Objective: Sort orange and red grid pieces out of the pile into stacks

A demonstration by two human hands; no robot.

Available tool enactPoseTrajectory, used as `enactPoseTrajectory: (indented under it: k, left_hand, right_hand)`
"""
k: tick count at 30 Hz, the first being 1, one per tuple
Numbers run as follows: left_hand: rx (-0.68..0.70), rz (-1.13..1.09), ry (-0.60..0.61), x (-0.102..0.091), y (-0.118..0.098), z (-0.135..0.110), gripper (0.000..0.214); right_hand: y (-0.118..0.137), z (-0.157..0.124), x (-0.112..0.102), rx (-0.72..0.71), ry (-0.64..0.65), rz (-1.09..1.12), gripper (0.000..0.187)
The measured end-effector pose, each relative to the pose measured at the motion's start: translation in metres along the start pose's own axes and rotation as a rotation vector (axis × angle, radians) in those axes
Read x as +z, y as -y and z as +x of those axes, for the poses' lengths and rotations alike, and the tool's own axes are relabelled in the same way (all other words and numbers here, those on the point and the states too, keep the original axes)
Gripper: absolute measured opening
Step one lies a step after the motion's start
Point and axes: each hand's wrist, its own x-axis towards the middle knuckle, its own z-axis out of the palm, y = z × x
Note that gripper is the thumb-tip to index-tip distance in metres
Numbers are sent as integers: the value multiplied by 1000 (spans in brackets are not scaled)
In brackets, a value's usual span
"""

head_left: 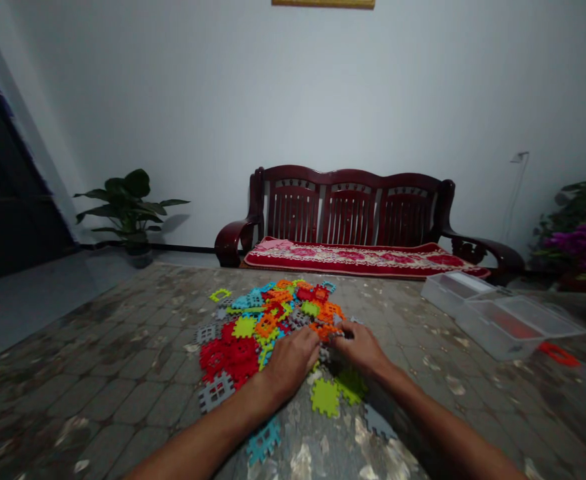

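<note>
A heap of toothed plastic building tiles in red, orange, lime, blue and grey lies on the table. My left hand [295,355] is over the near right side of the heap, its fingers curled down and mostly hidden behind its back. Just right of it, my right hand [359,344] has thumb and fingers drawn together at the heap's edge. Between the two hands shows an orange tile [325,331]; which hand grips it is unclear. Closer to me lie a lime tile [325,397], a grey tile [379,423] and a blue tile [264,440]. Red tiles [230,357] are left of my left hand.
On the table's right stands a clear plastic box [493,333] with an orange piece [559,354] beside it. Beyond the patterned tabletop [123,373] is a dark wooden bench [350,207] with a red cover. Potted plants flank the bench.
</note>
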Motion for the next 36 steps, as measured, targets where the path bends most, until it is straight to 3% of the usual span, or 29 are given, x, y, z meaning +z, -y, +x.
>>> enactPoseTrajectory:
  k: [3, 7, 10, 13, 15, 19, 23, 28, 36]
  left_hand:
    - [-114, -100, -92, -20, 18, 12, 24]
    - [-158, -193, -253, -38, 49, 6, 27]
    - [-186, -159, -229, -35, 72, -31, 60]
    - [-271, -40, -78, -16, 88, -84, 110]
    - [-316, 10, 6, 0, 93, -113, 126]
    - [-400, 27, 103, 26, 84, -133, 132]
    - [-398, 42, 34, 33, 64, -117, 116]
    - [-291, -5, 14, 25, 38, -96, 97]
    - [-81, -102, 162, 17, 25, -79, 140]
  right_hand:
    - [22, 32, 6, 27, 18, 129, 28]
    - [39, 57, 1, -103, 40, 277, 49]
    - [23, 59, -12, -80, -21, 206, 65]
    - [-11, 54, -25, 46, -51, -72, 80]
    - [-30, 48, -30, 154, -21, -270, 84]
    - [-39, 37, -25, 239, 50, -484, 84]
    - [-22, 24, -10, 147, 15, -541, 76]
    - [-3, 15, 3, 141, -59, -582, 65]
    - [1, 13, 0, 98, -24, -604, 60]
